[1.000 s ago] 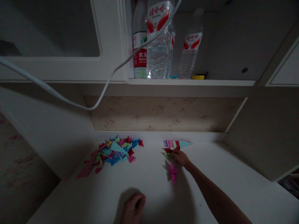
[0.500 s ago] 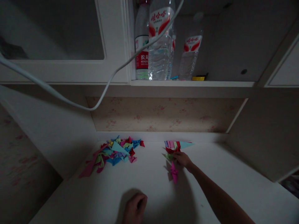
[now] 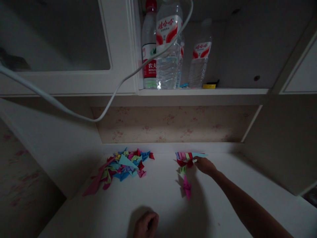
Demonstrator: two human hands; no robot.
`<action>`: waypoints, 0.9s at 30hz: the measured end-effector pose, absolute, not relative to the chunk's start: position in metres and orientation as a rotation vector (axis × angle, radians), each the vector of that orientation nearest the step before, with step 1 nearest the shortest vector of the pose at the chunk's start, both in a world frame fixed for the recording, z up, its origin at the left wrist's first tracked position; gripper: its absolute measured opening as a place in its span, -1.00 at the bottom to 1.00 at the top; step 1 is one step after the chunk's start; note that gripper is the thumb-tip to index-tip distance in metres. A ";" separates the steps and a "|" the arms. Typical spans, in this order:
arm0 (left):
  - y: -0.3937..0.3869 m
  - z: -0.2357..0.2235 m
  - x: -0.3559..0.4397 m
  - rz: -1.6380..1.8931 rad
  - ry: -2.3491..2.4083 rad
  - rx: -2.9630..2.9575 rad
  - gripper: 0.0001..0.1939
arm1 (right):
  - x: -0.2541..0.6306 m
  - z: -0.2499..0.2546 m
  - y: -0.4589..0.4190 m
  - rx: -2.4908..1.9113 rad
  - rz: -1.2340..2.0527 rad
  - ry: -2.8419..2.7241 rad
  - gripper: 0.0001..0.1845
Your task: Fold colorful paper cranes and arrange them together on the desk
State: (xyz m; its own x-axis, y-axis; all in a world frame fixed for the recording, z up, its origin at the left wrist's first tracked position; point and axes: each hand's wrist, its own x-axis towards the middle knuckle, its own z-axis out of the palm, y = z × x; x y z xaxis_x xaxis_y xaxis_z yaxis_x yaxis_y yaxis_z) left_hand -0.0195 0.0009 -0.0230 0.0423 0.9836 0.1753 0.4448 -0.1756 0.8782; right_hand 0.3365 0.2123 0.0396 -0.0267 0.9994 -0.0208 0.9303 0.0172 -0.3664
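My right hand reaches far across the white desk and touches a small stack of coloured folded paper pieces near the back wall; its fingers are curled at the stack's right end, and I cannot make out what they grip. A pink folded paper piece lies on the desk just in front of the stack. My left hand rests as a loose fist at the near edge, holding nothing visible. A loose heap of coloured paper pieces lies to the left.
A shelf above the desk carries three water bottles and a small yellow object. A white cable hangs across the view. A cabinet door is at upper left. The scene is dim.
My right hand has moved back and right, from beside the pink piece to the right end of the stack. The left hand stays put.
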 end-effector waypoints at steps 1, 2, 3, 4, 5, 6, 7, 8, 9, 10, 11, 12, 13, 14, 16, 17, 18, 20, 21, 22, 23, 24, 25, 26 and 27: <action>0.001 -0.024 -0.020 1.085 1.449 1.690 -0.47 | 0.336 0.040 0.213 -2.016 0.375 -2.098 -0.61; 0.002 -0.025 -0.020 1.083 1.446 1.691 -0.47 | 0.335 0.040 0.213 -2.026 0.349 -2.146 -0.58; 0.003 -0.027 -0.021 1.084 1.448 1.691 -0.48 | 0.332 0.038 0.213 -2.033 0.329 -2.193 -0.55; 0.003 -0.028 -0.021 1.086 1.453 1.694 -0.48 | 0.329 0.036 0.212 -2.038 0.314 -2.233 -0.53; 0.004 -0.029 -0.022 1.087 1.458 1.701 -0.49 | 0.325 0.034 0.211 -2.045 0.302 -2.267 -0.51; 0.004 -0.030 -0.022 1.089 1.464 1.709 -0.49 | 0.321 0.032 0.210 -2.053 0.291 -2.292 -0.51; 0.004 -0.031 -0.022 1.088 1.465 1.716 -0.49 | 0.318 0.031 0.209 -2.063 0.280 -2.310 -0.52; 0.004 -0.032 -0.022 1.090 1.465 1.719 -0.48 | 0.315 0.030 0.208 -2.072 0.267 -2.320 -0.54; 0.004 -0.033 -0.021 1.097 1.472 1.714 -0.47 | 0.313 0.029 0.207 -2.079 0.253 -2.325 -0.56; 0.004 -0.033 -0.020 1.109 1.484 1.703 -0.45 | 0.312 0.030 0.206 -2.083 0.237 -2.327 -0.58; 0.004 -0.034 -0.019 1.130 1.502 1.690 -0.43 | 0.312 0.030 0.205 -2.084 0.222 -2.326 -0.59; 0.004 -0.034 -0.018 1.152 1.522 1.678 -0.42 | 0.312 0.031 0.204 -2.085 0.207 -2.323 -0.60; 0.003 -0.035 -0.017 1.166 1.538 1.671 -0.40 | 0.313 0.032 0.204 -2.088 0.195 -2.319 -0.61; 0.003 -0.035 -0.016 1.176 1.551 1.666 -0.39 | 0.314 0.033 0.204 -2.095 0.186 -2.315 -0.62; 0.003 -0.036 -0.015 1.175 1.556 1.667 -0.39 | 0.316 0.034 0.204 -2.115 0.176 -2.306 -0.63; 0.004 -0.037 -0.015 1.176 1.555 1.666 -0.39 | 0.316 0.034 0.205 -2.121 0.174 -2.304 -0.64; 0.004 -0.038 -0.015 1.183 1.552 1.664 -0.40 | 0.315 0.034 0.206 -2.127 0.172 -2.302 -0.64; 0.004 -0.040 -0.016 1.193 1.535 1.656 -0.42 | 0.312 0.035 0.209 -2.131 0.168 -2.303 -0.64; 0.004 -0.041 -0.016 1.191 1.525 1.652 -0.43 | 0.310 0.036 0.210 -2.131 0.167 -2.306 -0.63; 0.004 -0.042 -0.017 1.185 1.518 1.646 -0.45 | 0.308 0.036 0.211 -2.130 0.166 -2.309 -0.63; 0.004 -0.043 -0.017 1.178 1.518 1.639 -0.47 | 0.307 0.037 0.213 -2.130 0.165 -2.313 -0.64; 0.004 -0.043 -0.017 1.172 1.522 1.633 -0.48 | 0.305 0.039 0.214 -2.130 0.162 -2.316 -0.65; 0.004 -0.044 -0.017 1.166 1.525 1.631 -0.49 | 0.304 0.040 0.215 -2.130 0.157 -2.319 -0.66; 0.004 -0.043 -0.017 1.161 1.526 1.630 -0.50 | 0.304 0.042 0.215 -2.129 0.150 -2.322 -0.67; 0.004 -0.042 -0.017 1.158 1.525 1.629 -0.50 | 0.303 0.045 0.215 -2.129 0.141 -2.325 -0.67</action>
State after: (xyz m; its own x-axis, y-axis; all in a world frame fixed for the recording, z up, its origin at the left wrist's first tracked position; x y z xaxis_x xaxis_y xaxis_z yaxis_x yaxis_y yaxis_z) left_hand -0.0174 0.0036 -0.0424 -0.0496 0.9817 0.1840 0.4405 -0.1439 0.8861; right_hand 0.3033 0.2153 0.0445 -0.0897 0.9935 -0.0702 0.9947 0.0858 -0.0565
